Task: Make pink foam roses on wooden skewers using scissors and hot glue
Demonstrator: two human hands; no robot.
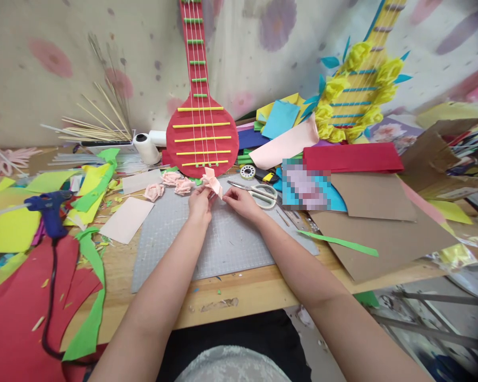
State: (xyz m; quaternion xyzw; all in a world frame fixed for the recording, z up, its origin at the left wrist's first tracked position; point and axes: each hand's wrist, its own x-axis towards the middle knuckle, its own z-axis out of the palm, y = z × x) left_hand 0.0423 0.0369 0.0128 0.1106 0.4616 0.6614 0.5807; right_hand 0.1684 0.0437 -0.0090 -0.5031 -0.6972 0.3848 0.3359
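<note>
My left hand [200, 205] is closed around the base of a pale pink crepe-paper flower [211, 180], holding it upright above the grey cutting mat [227, 244]. Its lower edge lies between the fingertips of my right hand [242, 202], which are pinched together; the exact contact is small. Several finished pink paper roses [183, 185] lie just left of the hands. Right of them rest open scissors [265, 196] with pale handles. Behind the flower stands a red cardboard lute-like instrument [202, 132] with yellow and green bars and white strings.
A blue glue gun [51, 211] with its black cord stands at left among yellow, green and red paper. Pink paper [127, 220] lies beside the mat. Brown cardboard [382, 239] and a green strip [342, 244] are at right. A yellow flowered instrument [352, 101] leans behind.
</note>
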